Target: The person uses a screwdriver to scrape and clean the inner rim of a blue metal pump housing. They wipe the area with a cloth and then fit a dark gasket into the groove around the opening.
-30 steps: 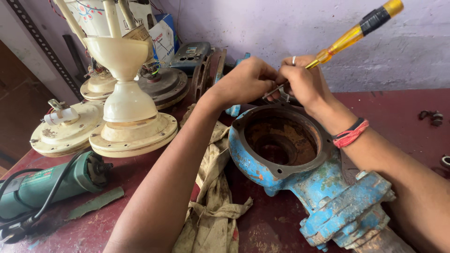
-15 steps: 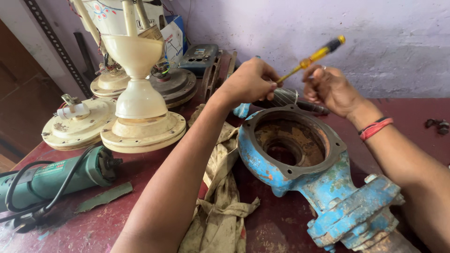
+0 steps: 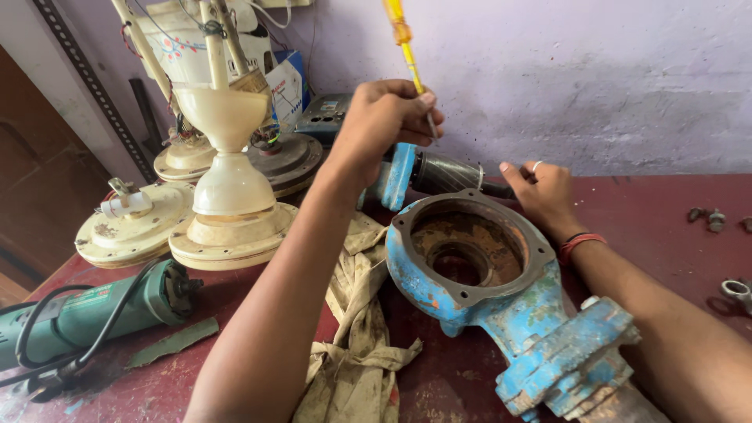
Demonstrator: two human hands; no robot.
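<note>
My left hand (image 3: 385, 119) is raised above the bench and grips a yellow-handled screwdriver (image 3: 404, 41) that stands nearly upright, its shaft passing through my fingers. My right hand (image 3: 540, 193) rests with spread fingers on the dark rotor (image 3: 450, 174) lying behind the blue pump housing (image 3: 478, 291). The housing is rusty inside, its round opening facing up. A blue end cap (image 3: 397, 177) sits on the rotor's left end. A red band circles my right wrist.
Cream ceiling-fan motors (image 3: 227, 196) stand at the left. A green angle grinder (image 3: 94, 312) with its black cord lies front left. A dirty rag (image 3: 356, 329) lies beside the housing. Loose bolts (image 3: 709, 218) and a nut (image 3: 736, 288) sit at the right.
The screwdriver has passed from my right hand to my left and swung from slanting right to nearly upright. My right hand dropped onto the rotor.
</note>
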